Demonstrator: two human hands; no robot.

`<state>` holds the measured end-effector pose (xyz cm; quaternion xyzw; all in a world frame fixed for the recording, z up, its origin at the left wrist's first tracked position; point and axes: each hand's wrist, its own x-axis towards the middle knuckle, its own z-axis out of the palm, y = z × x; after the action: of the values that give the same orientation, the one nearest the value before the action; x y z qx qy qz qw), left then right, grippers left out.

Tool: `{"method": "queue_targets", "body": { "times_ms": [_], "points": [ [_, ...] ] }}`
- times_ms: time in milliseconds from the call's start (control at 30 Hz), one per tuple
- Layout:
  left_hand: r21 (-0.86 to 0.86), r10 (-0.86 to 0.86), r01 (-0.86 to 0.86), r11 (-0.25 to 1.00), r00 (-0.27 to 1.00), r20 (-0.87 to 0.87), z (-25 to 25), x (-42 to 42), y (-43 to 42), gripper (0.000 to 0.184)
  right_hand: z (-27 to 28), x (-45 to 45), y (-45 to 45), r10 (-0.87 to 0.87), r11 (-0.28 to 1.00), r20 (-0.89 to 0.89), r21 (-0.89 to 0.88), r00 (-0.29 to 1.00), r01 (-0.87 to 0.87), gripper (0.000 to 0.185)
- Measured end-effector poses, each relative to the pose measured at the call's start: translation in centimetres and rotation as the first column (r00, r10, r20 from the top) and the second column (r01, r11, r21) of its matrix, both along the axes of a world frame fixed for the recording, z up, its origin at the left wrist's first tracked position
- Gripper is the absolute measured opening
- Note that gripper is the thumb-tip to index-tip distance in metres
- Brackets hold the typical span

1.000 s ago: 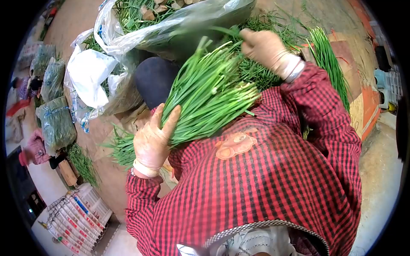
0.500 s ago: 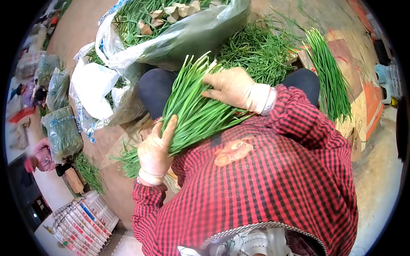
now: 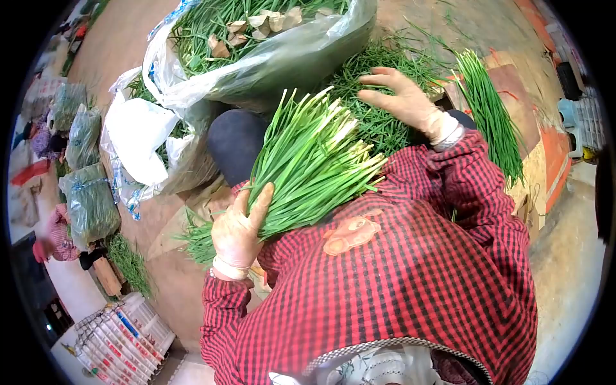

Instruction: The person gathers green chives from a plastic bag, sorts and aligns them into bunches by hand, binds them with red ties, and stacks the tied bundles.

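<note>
A thick bunch of long green stalks (image 3: 314,163) with pale cut ends lies across my lap, its ends fanned toward the upper right. My left hand (image 3: 237,234), in a pale glove, is wrapped round the leafy part at the lower left. Off to the right of the pale ends, my gloved right hand (image 3: 401,102) is raised with its fingers apart and nothing in them. Beneath it spreads a heap of loose green leaves (image 3: 378,131) on the ground.
A large clear bag (image 3: 282,70) of greens stands ahead, beside a white plastic bag (image 3: 138,128). Another bunch of stalks (image 3: 491,115) lies at the right. Filled bags (image 3: 90,205), a person in a checked sleeve (image 3: 61,234) and stacked white crates (image 3: 125,337) are at the left.
My right hand has moved from the bunch up and to the right, and its fingers have spread. My left hand still holds the bunch, whose pale ends are now uncovered.
</note>
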<state>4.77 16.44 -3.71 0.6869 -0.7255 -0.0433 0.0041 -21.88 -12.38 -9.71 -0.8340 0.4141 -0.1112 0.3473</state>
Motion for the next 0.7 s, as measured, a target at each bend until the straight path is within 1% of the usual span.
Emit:
{"method": "queue_targets", "body": {
  "times_ms": [33,100,133,167,233,300,333,367,433,467,500,567,600,633,667,700],
  "points": [
    [-0.001,-0.003,0.003,1.000,1.000,-0.003,-0.1,-0.1,0.0,0.081,0.3,1.4,0.7,0.022,0.999,0.045,0.033,0.999,-0.023,0.059],
    [-0.006,-0.008,0.008,1.000,1.000,0.010,-0.1,-0.1,-0.1,0.080,0.2,4.1,2.4,0.119,0.992,0.061,0.039,0.991,-0.121,0.053],
    [-0.006,-0.008,0.008,1.000,1.000,0.012,-0.1,-0.1,-0.1,0.080,-0.5,5.0,2.8,0.096,0.993,0.148,0.050,0.984,-0.104,0.046],
    [-0.009,-0.010,0.010,1.000,1.000,-0.007,0.0,-0.1,-0.1,0.079,-1.6,5.7,2.6,0.080,0.988,0.264,0.104,0.961,-0.111,0.037],
    [-0.006,-0.001,0.000,1.000,1.000,-0.025,0.0,-0.1,0.1,0.078,-1.8,6.2,3.1,-0.018,0.943,0.445,0.306,0.895,-0.133,0.027],
    [-0.074,-0.006,0.002,0.997,0.999,-0.052,-0.4,0.0,0.3,0.075,-0.4,5.2,2.7,-0.133,0.900,0.416,0.430,0.900,-0.066,0.020],
    [-0.047,0.009,-0.011,0.999,1.000,-0.030,-0.5,0.1,0.5,0.073,-0.1,4.4,1.5,-0.158,0.934,0.451,0.358,0.879,-0.016,0.019],
    [-0.045,0.006,-0.007,0.999,0.999,-0.035,-0.8,0.2,0.7,0.073,0.2,3.1,0.0,-0.185,0.953,0.400,0.296,0.898,0.064,0.023],
    [-0.124,-0.012,0.007,0.992,0.999,-0.042,-1.4,0.4,0.7,0.073,-0.2,1.1,-2.9,-0.223,0.932,0.205,0.333,0.953,0.146,0.031],
    [-0.125,-0.018,0.012,0.992,0.999,-0.044,-1.4,0.5,0.6,0.073,-0.1,0.8,-3.1,-0.116,0.947,0.138,0.313,0.984,0.068,0.051],
    [-0.128,-0.023,0.015,0.992,0.998,-0.055,-1.5,0.4,0.5,0.072,-0.3,1.3,-3.0,-0.040,0.928,0.010,0.370,0.999,0.034,0.072],
    [-0.130,-0.025,0.016,0.991,0.997,-0.067,-1.7,0.4,0.4,0.072,-0.1,3.0,-1.3,0.027,0.872,0.013,0.489,1.000,-0.030,0.086],
    [-0.139,-0.039,0.028,0.990,0.997,-0.074,-1.7,0.4,0.3,0.071,1.7,4.0,-0.5,0.107,0.816,0.018,0.570,0.994,-0.098,0.087],
    [-0.148,-0.053,0.041,0.988,0.995,-0.079,-1.8,0.4,0.3,0.071,0.3,4.8,-1.0,0.207,0.737,0.033,0.652,0.978,-0.178,0.084],
    [-0.147,-0.053,0.041,0.988,0.996,-0.076,-1.9,0.5,0.5,0.071,-1.7,5.3,-0.9,0.169,0.739,0.092,0.646,0.981,-0.188,0.076],
    [-0.126,-0.052,0.048,0.991,0.998,-0.029,-1.9,0.5,0.8,0.070,-1.9,6.1,-0.4,0.129,0.742,0.150,0.641,0.980,-0.196,0.067]
  ]
}}
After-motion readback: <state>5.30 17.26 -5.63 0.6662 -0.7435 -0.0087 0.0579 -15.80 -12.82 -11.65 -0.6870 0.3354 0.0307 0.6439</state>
